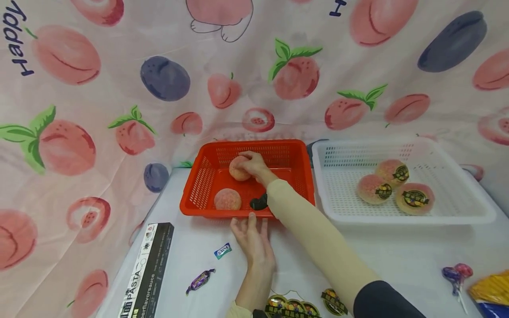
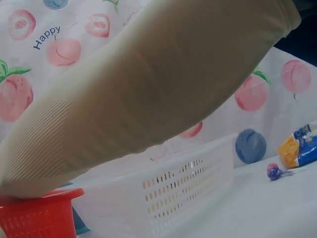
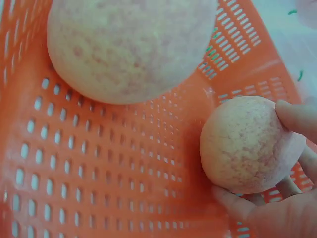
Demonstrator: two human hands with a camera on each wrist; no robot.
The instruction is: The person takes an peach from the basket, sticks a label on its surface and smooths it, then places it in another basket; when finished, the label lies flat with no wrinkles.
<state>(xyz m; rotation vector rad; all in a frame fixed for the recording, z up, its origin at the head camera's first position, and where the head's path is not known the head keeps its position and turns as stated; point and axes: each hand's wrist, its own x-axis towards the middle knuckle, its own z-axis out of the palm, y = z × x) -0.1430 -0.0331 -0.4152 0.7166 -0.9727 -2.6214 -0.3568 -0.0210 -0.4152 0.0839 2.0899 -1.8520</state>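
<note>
In the head view my right hand [image 1: 256, 166] holds a pink-and-yellow peach [image 1: 238, 172] inside the red basket [image 1: 186, 194]. The right wrist view shows the fingers and thumb curled round this peach [image 3: 245, 146]. A second peach [image 1: 228, 199] lies near the basket's front left; it looms large at the top of the right wrist view. My left hand [image 1: 254, 243] is at the front rim with fingers extended, apparently touching the basket, and holds nothing. The left wrist view shows mostly the right arm's beige sleeve [image 2: 148, 79], and the left hand is out of that view.
Right of the red basket stands a white basket [image 1: 346, 216] with three stickered peaches [image 1: 415, 198]. Before them lie a pasta box [image 1: 153, 265], two wrapped candies [image 1: 200, 281], gold-and-black stickers [image 1: 294, 308], lollipops [image 1: 457, 274] and a yellow-blue bag [image 1: 493, 291]. A fruit-print cloth [image 1: 254, 88] hangs behind.
</note>
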